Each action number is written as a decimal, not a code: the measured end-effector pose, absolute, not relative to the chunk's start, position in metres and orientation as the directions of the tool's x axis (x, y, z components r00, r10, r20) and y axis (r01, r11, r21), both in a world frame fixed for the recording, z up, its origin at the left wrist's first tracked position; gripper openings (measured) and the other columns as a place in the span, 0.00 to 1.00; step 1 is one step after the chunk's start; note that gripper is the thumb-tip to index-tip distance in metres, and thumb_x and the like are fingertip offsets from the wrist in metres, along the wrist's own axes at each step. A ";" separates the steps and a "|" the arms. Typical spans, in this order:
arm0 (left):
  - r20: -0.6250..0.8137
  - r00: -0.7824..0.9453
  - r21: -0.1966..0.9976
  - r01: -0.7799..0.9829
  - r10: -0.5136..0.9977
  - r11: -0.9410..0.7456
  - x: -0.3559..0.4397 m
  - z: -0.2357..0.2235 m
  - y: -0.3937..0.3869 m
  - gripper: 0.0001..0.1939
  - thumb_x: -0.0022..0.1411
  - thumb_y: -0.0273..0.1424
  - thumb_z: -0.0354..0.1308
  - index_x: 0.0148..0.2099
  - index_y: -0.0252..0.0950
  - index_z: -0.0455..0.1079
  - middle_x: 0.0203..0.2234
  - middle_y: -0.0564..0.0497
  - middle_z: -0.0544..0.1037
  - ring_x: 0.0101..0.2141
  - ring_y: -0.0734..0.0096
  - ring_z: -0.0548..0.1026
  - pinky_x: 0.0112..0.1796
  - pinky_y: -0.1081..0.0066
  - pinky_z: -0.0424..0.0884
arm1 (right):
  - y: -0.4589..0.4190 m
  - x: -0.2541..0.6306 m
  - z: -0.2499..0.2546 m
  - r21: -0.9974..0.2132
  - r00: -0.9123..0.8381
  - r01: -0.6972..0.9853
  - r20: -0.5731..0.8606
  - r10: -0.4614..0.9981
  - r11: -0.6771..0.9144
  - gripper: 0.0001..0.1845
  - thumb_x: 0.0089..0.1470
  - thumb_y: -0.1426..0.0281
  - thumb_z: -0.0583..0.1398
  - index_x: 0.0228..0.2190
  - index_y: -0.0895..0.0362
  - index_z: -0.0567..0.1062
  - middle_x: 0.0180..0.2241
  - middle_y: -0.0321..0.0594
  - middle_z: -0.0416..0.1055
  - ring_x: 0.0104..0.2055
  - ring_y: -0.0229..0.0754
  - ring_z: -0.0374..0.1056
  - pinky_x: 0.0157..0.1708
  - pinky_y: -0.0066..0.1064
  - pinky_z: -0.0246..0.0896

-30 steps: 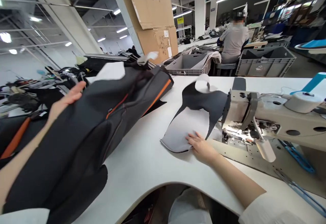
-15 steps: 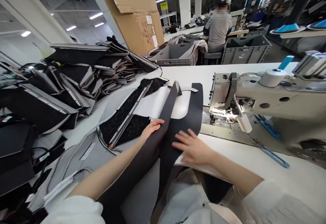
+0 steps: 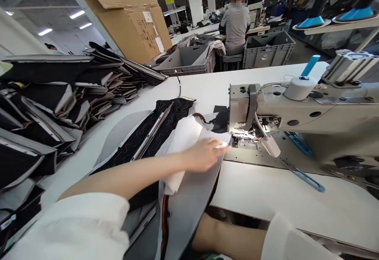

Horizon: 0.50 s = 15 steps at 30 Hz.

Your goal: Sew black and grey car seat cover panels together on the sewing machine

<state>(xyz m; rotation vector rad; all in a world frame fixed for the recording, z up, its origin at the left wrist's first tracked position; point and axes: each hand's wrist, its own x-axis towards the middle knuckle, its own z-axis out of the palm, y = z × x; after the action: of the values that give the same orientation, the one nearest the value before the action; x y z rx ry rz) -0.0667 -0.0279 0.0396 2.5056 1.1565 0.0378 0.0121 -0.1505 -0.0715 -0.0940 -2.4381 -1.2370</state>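
Observation:
My left hand (image 3: 204, 155) reaches across a grey fabric panel (image 3: 192, 197), its fingers stretched toward the sewing machine (image 3: 245, 137). The fingertips lie near the panel's edge, beside a small white patch. Under the left forearm is a folded white sheet (image 3: 185, 130). Of my right arm, only the forearm (image 3: 231, 236) shows; the panel hides the hand. A black quilted piece (image 3: 174, 114) with a pale strip lies to the left. An orange-and-black edge (image 3: 164, 224) runs down the near side of the panel. Part of a dark piece (image 3: 220, 120) shows by the machine head.
Stacked dark and grey pieces (image 3: 97, 82) fill the left side. Two blue thread snips (image 3: 306, 177) lie on the machine bed and table at right. Beyond the white table (image 3: 204, 82) stand grey crates (image 3: 268, 51), a cardboard box (image 3: 130, 27) and a seated person (image 3: 235, 25).
My left hand has moved right, over the grey panel near the machine. My right hand has gone down out of sight. The long dark piece is mostly hidden, with the grey side now uppermost.

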 end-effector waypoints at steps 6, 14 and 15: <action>-0.028 0.440 -0.014 0.898 0.898 -0.441 -0.151 -0.006 0.043 0.22 0.58 0.25 0.46 0.55 0.30 0.64 0.47 0.37 0.69 0.48 0.49 0.66 0.48 0.51 0.61 | -0.109 0.059 -0.066 0.302 -0.887 0.171 0.461 0.013 0.938 0.18 0.60 0.65 0.48 0.34 0.55 0.77 0.36 0.39 0.77 0.41 0.38 0.70 0.50 0.44 0.61; 0.180 0.415 0.184 0.877 0.892 -0.445 -0.173 -0.013 0.021 0.23 0.66 0.36 0.40 0.60 0.36 0.59 0.56 0.44 0.63 0.56 0.61 0.60 0.55 0.59 0.55 | -0.026 0.056 -0.047 -0.372 -0.913 0.332 0.103 0.394 0.867 0.27 0.47 0.64 0.60 0.51 0.50 0.69 0.55 0.47 0.62 0.62 0.62 0.44 0.55 0.68 0.18; 0.147 0.447 0.197 0.861 0.882 -0.469 -0.165 -0.012 0.023 0.24 0.66 0.39 0.40 0.61 0.36 0.56 0.58 0.44 0.61 0.57 0.60 0.58 0.56 0.58 0.53 | -0.037 0.050 -0.050 -0.353 -0.922 0.329 0.082 0.379 0.876 0.24 0.46 0.67 0.61 0.47 0.51 0.73 0.51 0.47 0.66 0.60 0.63 0.46 0.54 0.69 0.19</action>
<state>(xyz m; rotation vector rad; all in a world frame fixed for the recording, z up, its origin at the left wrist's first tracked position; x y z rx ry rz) -0.1650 0.0229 -0.0122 2.5919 1.5662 0.3504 0.0497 -0.0369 -0.0496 -0.5505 -2.8976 0.5068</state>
